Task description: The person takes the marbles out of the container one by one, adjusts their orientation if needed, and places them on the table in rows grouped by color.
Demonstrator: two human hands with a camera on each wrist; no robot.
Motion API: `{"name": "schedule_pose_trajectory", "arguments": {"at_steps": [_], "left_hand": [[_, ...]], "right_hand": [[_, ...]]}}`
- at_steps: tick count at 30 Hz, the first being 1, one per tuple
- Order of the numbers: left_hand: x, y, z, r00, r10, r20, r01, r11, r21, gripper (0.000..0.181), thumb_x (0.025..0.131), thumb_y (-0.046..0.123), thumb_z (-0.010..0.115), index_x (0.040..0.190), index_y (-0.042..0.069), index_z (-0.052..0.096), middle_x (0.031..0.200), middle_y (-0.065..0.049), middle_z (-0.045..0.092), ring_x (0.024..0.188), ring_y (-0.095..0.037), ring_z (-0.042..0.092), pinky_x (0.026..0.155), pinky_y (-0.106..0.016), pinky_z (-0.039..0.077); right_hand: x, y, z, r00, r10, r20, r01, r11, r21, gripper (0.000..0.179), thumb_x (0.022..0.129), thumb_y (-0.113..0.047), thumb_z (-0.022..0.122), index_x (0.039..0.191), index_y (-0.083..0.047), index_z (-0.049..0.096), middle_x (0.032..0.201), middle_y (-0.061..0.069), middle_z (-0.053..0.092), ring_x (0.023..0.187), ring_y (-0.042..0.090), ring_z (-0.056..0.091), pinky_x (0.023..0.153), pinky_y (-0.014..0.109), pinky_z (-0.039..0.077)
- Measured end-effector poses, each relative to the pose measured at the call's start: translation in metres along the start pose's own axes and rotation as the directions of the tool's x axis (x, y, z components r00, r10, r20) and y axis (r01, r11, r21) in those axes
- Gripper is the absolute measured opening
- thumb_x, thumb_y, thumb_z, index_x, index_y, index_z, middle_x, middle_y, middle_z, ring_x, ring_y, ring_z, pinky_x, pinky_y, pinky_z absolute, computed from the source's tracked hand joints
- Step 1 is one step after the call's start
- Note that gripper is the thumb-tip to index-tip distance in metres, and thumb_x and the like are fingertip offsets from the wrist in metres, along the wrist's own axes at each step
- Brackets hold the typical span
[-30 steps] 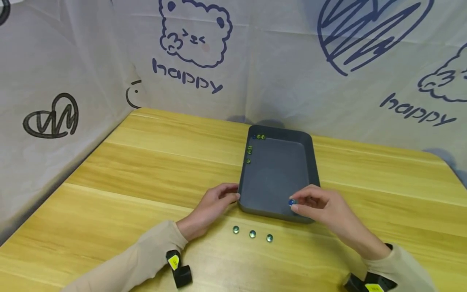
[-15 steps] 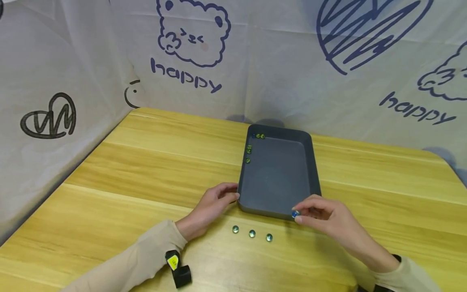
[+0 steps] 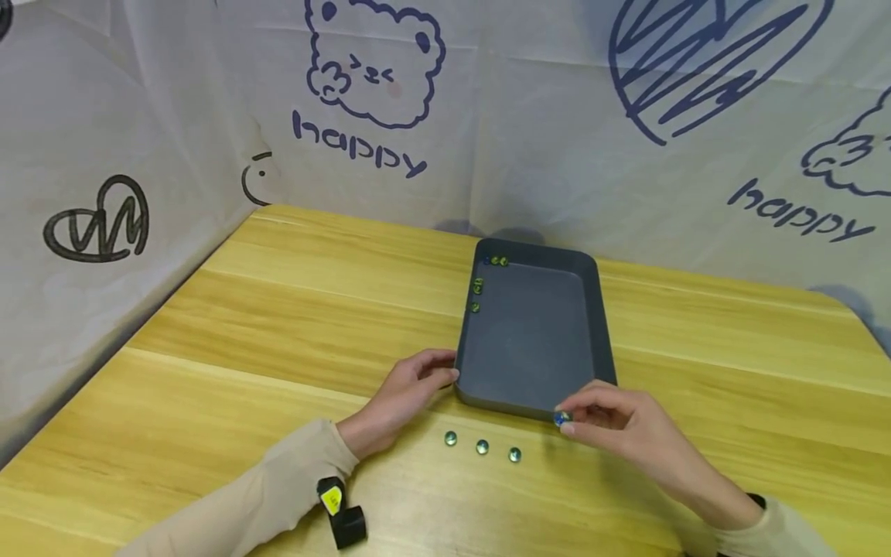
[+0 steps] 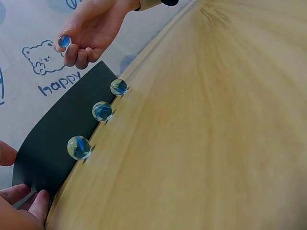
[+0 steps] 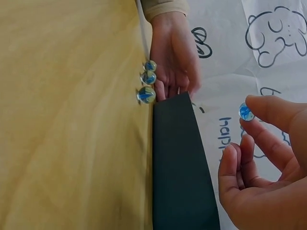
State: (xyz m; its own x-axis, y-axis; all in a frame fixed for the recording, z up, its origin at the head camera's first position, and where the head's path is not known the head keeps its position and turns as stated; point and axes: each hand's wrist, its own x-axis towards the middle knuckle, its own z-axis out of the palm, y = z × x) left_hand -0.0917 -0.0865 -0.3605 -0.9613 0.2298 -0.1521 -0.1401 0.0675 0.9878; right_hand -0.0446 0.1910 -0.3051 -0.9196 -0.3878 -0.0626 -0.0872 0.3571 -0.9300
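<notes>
Between thumb and forefinger my right hand (image 3: 626,422) pinches a clear glass marble (image 3: 562,418) with blue inside, just above the near right corner of a dark grey tray (image 3: 525,340). The right wrist view shows this marble (image 5: 246,112) at the fingertips. My left hand (image 3: 400,402) holds the tray's near left side, thumb at the rim and fingers lower on the wall (image 4: 53,148). Three similar marbles lie in a spaced row on the table before the tray: a left one (image 3: 451,439), a middle one (image 3: 483,447) and a right one (image 3: 514,455).
Inside the tray, several marbles (image 3: 496,261) sit along the far left corner and the left wall. Behind the wooden table (image 3: 313,309) hangs a white cloth (image 3: 543,139) with drawings. Each wrist carries a camera, the left one black (image 3: 346,526).
My right hand has moved with its marble toward me, from over the tray's inside to its near right corner. The left hand, tray and table marbles have stayed in place.
</notes>
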Motion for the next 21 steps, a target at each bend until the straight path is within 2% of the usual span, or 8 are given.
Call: {"name": "schedule_pose_trajectory", "arguments": {"at_steps": [3, 10, 21], "left_hand": [[0.0, 0.0, 0.0, 1.0, 0.0, 0.0, 0.0, 1.0, -0.002, 0.04, 0.095, 0.012, 0.057, 0.131, -0.004, 0.054, 0.126, -0.014, 0.059, 0.116, -0.025, 0.054, 0.101, -0.041, 0.042], [-0.001, 0.001, 0.0, 1.0, 0.001, -0.002, -0.001, 1.0, -0.005, 0.039, 0.095, 0.012, 0.057, 0.131, -0.004, 0.055, 0.127, -0.014, 0.058, 0.116, -0.025, 0.054, 0.102, -0.041, 0.042], [0.001, -0.001, 0.001, 1.0, -0.001, -0.001, 0.001, 1.0, 0.0, 0.039, 0.095, 0.012, 0.057, 0.13, -0.003, 0.055, 0.127, -0.013, 0.059, 0.116, -0.024, 0.054, 0.101, -0.041, 0.042]], "right_hand": [[-0.001, 0.002, 0.001, 0.999, -0.031, 0.015, 0.03, 0.999, 0.013, 0.021, 0.09, -0.013, 0.069, 0.107, -0.001, 0.07, 0.096, 0.012, 0.06, 0.081, 0.016, 0.058, 0.067, 0.027, 0.053], [-0.004, 0.012, 0.005, 0.98, -0.187, 0.073, 0.188, 0.982, -0.005, 0.017, 0.09, -0.003, 0.066, 0.106, 0.002, 0.069, 0.09, 0.004, 0.06, 0.079, 0.013, 0.057, 0.066, 0.025, 0.052], [-0.01, 0.018, 0.013, 0.98, -0.193, 0.049, 0.197, 0.976, -0.091, 0.015, 0.089, -0.005, 0.068, 0.104, -0.001, 0.071, 0.088, 0.0, 0.06, 0.078, 0.013, 0.056, 0.066, 0.025, 0.052]]}}
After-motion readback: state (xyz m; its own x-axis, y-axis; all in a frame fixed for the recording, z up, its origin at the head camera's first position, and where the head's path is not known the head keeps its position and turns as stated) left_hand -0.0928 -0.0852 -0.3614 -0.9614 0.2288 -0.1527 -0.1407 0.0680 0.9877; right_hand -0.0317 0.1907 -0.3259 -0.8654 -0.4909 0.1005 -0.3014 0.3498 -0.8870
